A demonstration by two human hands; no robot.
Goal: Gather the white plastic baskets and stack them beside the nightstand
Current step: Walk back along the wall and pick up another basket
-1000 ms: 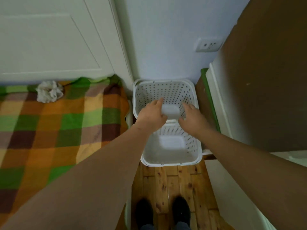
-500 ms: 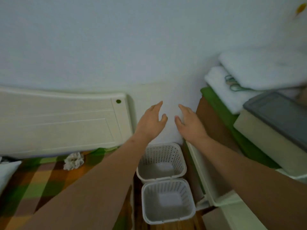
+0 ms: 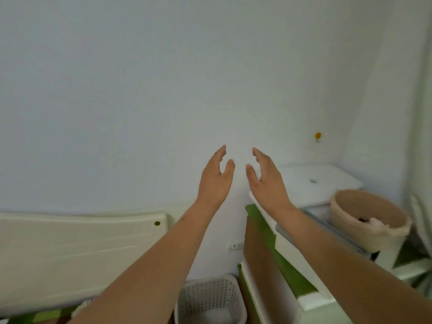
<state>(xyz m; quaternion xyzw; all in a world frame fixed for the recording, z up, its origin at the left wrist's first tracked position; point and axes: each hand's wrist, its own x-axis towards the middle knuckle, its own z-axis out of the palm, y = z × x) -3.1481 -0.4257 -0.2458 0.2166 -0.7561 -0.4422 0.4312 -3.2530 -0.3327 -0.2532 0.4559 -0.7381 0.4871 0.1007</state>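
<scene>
White perforated plastic basket [image 3: 211, 300] sits on the floor below both empty hands, left hand [image 3: 216, 177] and right hand [image 3: 266, 181], fingers [image 3: 219, 153] spread.

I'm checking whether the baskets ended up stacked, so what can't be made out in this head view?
- White basket: near side cut off by the bottom edge and left forearm; whether another sits in or beside it is unseen.
- Floor beside the nightstand: out of frame.
- Beige tub: contents blurred.
- Left hand and right hand: open, empty.
</scene>
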